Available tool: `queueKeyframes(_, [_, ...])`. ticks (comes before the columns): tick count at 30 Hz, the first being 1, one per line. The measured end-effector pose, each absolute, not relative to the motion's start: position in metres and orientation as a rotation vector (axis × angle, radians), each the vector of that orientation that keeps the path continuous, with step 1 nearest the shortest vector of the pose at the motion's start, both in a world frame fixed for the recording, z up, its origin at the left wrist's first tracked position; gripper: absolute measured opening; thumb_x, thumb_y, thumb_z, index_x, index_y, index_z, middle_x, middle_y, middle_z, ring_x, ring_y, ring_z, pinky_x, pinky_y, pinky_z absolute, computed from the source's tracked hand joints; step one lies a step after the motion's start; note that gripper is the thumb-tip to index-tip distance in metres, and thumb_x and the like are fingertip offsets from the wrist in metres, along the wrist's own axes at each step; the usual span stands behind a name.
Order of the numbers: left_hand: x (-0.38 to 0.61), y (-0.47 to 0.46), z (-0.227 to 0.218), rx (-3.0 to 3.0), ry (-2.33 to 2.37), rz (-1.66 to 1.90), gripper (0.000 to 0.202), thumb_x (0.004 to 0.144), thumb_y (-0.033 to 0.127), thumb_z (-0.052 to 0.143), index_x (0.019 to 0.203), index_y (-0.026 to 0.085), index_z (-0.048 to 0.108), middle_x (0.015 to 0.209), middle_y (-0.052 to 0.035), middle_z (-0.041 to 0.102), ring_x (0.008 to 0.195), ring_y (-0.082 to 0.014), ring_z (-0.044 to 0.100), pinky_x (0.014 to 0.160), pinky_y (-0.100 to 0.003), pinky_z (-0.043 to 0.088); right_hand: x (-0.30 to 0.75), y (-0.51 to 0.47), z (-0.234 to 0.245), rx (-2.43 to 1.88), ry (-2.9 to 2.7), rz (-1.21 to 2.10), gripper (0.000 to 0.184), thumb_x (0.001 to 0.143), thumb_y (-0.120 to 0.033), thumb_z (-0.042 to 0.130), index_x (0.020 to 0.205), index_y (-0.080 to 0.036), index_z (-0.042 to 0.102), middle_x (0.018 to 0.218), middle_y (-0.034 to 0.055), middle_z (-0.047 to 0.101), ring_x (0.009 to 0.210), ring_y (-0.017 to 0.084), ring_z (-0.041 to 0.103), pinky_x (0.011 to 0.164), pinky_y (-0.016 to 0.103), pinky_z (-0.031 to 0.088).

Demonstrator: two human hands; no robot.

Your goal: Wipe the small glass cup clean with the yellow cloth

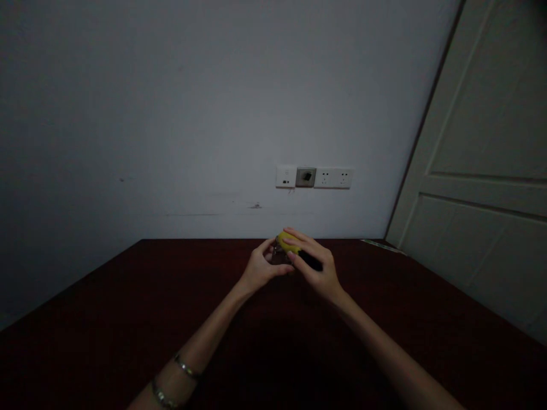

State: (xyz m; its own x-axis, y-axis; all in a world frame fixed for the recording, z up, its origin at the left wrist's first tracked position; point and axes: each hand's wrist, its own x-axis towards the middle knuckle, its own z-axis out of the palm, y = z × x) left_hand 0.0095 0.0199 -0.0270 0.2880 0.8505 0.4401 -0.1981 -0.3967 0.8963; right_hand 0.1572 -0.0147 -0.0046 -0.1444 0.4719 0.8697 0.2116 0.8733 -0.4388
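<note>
Both hands meet above the far middle of the dark red table [128,296]. My left hand [258,269] is curled round a small clear, glass-like container [280,255], thumb along its near side. In my right hand [323,272] is a yellow and black object [289,242], yellow at the left end and black towards the palm. Its yellow end touches or overlaps the container's upper right side. Fingers cover much of both things, and the dim light hides their exact kind.
Behind the table stands a pale wall [213,114] with a row of sockets and a switch plate [314,177]. A panelled door [482,171] is on the right. A thin printed strip [382,246] lies along the table's far right edge.
</note>
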Motion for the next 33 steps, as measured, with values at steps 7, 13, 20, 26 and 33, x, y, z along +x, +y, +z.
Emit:
queueKeyframes(7, [0.007,0.023,-0.029,1.561,0.557,1.298,0.088,0.042,0.040,0.085,0.117,0.012,0.051,0.110,-0.0131,0.062,0.100,-0.0275,0.060,0.086,-0.038,0.048,0.158,-0.016,-0.006,-0.492,-1.664,0.332,0.023,0.081,-0.024,0.059,0.101,-0.028,0.069,0.119,0.0032,0.063,0.116,0.025,0.054,0.102,0.049,0.038])
queueKeyframes(13, [0.007,0.019,-0.026,1.622,0.503,1.250,0.086,0.041,0.037,0.086,0.114,0.010,0.051,0.112,-0.0143,0.060,0.105,-0.0288,0.057,0.090,-0.038,0.046,0.162,0.004,-0.010,-0.687,-1.330,0.712,0.028,0.078,-0.038,0.061,0.097,-0.021,0.070,0.105,0.0047,0.070,0.102,0.026,0.062,0.093,0.042,0.046])
queueKeyframes(20, [0.008,0.020,-0.022,1.570,0.557,1.275,0.082,0.042,0.036,0.086,0.112,0.011,0.052,0.112,-0.0138,0.059,0.102,-0.0278,0.058,0.088,-0.038,0.047,0.160,0.001,-0.012,-0.688,-1.430,0.465,0.028,0.084,-0.036,0.053,0.105,-0.022,0.066,0.111,0.0049,0.067,0.106,0.022,0.060,0.096,0.039,0.044])
queueKeyframes(26, [0.011,0.017,-0.016,1.459,0.547,1.338,0.071,0.043,0.039,0.084,0.103,0.013,0.056,0.094,-0.0080,0.065,0.085,-0.0208,0.062,0.076,-0.033,0.050,0.162,-0.017,-0.007,-0.475,-1.784,0.070,0.035,0.084,-0.018,0.054,0.118,-0.026,0.059,0.131,0.0046,0.054,0.122,0.023,0.048,0.105,0.046,0.036])
queueKeyframes(33, [0.015,0.009,-0.009,1.416,0.670,1.237,0.062,0.053,0.042,0.080,0.103,0.014,0.056,0.094,-0.0069,0.064,0.073,-0.0164,0.061,0.058,-0.027,0.052,0.163,-0.007,-0.005,-0.563,-1.671,0.209,0.028,0.088,-0.024,0.049,0.112,-0.025,0.061,0.124,0.0058,0.059,0.118,0.021,0.052,0.104,0.045,0.037])
